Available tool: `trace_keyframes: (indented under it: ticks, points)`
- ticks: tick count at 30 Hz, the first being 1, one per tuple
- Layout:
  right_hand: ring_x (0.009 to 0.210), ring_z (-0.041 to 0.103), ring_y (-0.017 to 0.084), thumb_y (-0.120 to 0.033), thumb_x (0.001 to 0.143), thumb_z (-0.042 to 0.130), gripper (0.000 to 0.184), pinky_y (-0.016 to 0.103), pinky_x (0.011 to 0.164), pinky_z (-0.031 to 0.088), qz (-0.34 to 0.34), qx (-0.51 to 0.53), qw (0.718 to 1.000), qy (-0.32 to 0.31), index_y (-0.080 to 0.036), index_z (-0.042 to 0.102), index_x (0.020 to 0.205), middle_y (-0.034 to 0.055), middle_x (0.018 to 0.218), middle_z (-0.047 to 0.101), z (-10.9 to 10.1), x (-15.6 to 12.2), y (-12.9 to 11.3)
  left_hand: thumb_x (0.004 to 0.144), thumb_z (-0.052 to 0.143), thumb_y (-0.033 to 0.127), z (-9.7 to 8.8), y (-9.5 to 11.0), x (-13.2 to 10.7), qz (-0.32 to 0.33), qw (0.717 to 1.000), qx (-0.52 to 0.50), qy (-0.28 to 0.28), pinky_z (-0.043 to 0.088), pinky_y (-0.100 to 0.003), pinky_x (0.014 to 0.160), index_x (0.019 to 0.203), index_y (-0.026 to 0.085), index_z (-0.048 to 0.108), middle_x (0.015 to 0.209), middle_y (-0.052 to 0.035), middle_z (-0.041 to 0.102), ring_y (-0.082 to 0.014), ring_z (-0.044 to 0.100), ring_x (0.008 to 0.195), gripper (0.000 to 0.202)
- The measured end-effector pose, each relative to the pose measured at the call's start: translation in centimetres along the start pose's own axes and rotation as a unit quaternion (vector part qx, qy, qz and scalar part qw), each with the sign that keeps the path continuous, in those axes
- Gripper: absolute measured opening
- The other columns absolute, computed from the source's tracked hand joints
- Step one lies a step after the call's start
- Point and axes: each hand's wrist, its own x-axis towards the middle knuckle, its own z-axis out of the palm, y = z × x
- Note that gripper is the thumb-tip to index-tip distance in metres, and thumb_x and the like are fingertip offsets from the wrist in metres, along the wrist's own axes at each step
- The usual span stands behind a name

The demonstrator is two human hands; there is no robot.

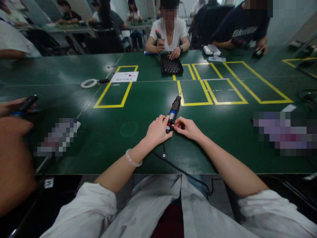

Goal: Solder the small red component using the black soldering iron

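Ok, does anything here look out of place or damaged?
Nothing looks damaged or spilled. The left hand and right hand hold the black-and-blue electric screwdriver flat; a small white ring lies loose beside its black cable.

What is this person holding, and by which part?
An electric screwdriver. The left hand grips its near end; the right hand pinches that same end from the other side.

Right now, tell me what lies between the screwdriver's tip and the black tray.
In the head view, just green table crossed by yellow tape and a thin pale line separates the screwdriver from the tray.
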Motion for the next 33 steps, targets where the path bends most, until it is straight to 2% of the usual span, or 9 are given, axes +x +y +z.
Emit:
trace_keyframes:
  ticks: [3, 7, 12, 20, 29, 33]
  points:
    - [0.061, 0.054, 0.013, -0.025, 0.081, 0.064, 0.012, 0.026, 0.062, 0.042, -0.012, -0.036, 0.999, -0.007, -0.019, 0.055, 0.086, -0.0013, 0.071, 0.060, 0.06, -0.05, 0.10, 0.083, 0.059, 0.042, 0.20, 0.27, -0.15, 0.004, 1.000, -0.004, 0.005, 0.049, -0.039, 0.090, 0.142, 0.017, 0.042, 0.129, -0.0140, 0.052, -0.0291, 0.055, 0.111, 0.066]
    - [0.062, 0.055, 0.014, -0.027, 0.080, 0.065, 0.015, 0.026, 0.062, 0.042, -0.007, -0.030, 0.999, -0.015, -0.020, 0.054, 0.087, -0.0009, 0.072, 0.061, 0.10, -0.01, 0.21, 0.084, 0.059, 0.042, 0.58, 0.21, -0.19, 0.004, 1.000, -0.018, 0.015, 0.049, -0.040, 0.092, 0.144, 0.017, 0.040, 0.133, -0.0141, 0.050, -0.0296, 0.052, 0.114, 0.068]
    - [0.062, 0.054, 0.013, -0.027, 0.082, 0.064, 0.021, 0.026, 0.062, 0.043, -0.019, -0.006, 0.999, -0.027, -0.020, 0.055, 0.100, -0.0019, 0.074, 0.061, 0.01, -0.05, 0.13, 0.085, 0.057, 0.043, 0.77, -0.03, -0.21, 0.000, 1.000, -0.027, 0.012, 0.050, -0.039, 0.090, 0.145, 0.018, 0.039, 0.133, -0.0142, 0.050, -0.0294, 0.052, 0.114, 0.067]
    - [0.069, 0.056, 0.014, -0.025, 0.088, 0.058, 0.010, 0.026, 0.067, 0.045, -0.062, -0.019, 0.998, -0.026, -0.019, 0.062, 0.094, 0.0021, 0.082, 0.062, -0.35, -0.06, -0.01, 0.086, 0.057, 0.043, 0.75, -0.18, -0.20, 0.001, 1.000, -0.026, 0.007, 0.049, -0.038, 0.088, 0.144, 0.019, 0.040, 0.132, -0.0138, 0.050, -0.0282, 0.055, 0.112, 0.065]
    - [0.067, 0.057, 0.015, -0.023, 0.088, 0.057, 0.009, 0.027, 0.066, 0.044, -0.039, -0.003, 0.999, -0.019, -0.019, 0.063, 0.092, 0.0026, 0.081, 0.066, 0.06, -0.13, -0.22, 0.091, 0.051, 0.055, 0.90, 0.17, -0.01, -0.009, 1.000, -0.003, 0.019, 0.047, -0.039, 0.087, 0.144, 0.014, 0.040, 0.130, -0.0160, 0.052, -0.0293, 0.056, 0.109, 0.069]
    - [0.070, 0.058, 0.015, -0.021, 0.090, 0.051, 0.014, 0.027, 0.070, 0.045, -0.044, -0.002, 0.999, -0.027, -0.019, 0.063, 0.097, 0.0037, 0.089, 0.069, -0.04, -0.21, -0.34, 0.094, 0.046, 0.057, 1.00, 0.33, 0.19, -0.025, 0.999, 0.000, 0.027, 0.045, -0.039, 0.086, 0.145, 0.017, 0.041, 0.125, -0.0155, 0.053, -0.0287, 0.056, 0.107, 0.065]
